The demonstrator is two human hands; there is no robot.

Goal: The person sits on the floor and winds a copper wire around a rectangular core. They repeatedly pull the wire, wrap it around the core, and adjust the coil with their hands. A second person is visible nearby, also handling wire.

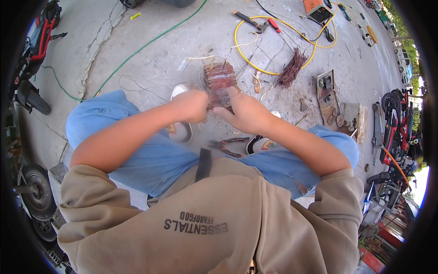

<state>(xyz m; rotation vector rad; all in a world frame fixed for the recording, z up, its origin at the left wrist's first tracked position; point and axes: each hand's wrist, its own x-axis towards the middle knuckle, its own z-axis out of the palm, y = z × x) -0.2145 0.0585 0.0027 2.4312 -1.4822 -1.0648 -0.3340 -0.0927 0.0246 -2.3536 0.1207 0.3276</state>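
A block wound with reddish-brown wire, a wire coil (220,77), stands on the concrete between my shoes. My right hand (248,113) grips its near right end, with the thumb and a finger spread against the side. Close by the coil's near left corner, my left hand (194,105) is closed in a fist. Whatever that fist holds is hidden and slightly blurred. Thin loose wires trail over the floor to the left of the coil. Nearer to me, a pair of dark-handled pliers (226,145) lies between my feet.
Beyond the coil lie a hammer (247,19), a red-handled screwdriver (274,25), a yellow hose (238,44) and a bundle of brown wire (293,69). A worn metal plate (325,91) with parts sits at right. A green hose (150,42) crosses the left; motorbikes flank both sides.
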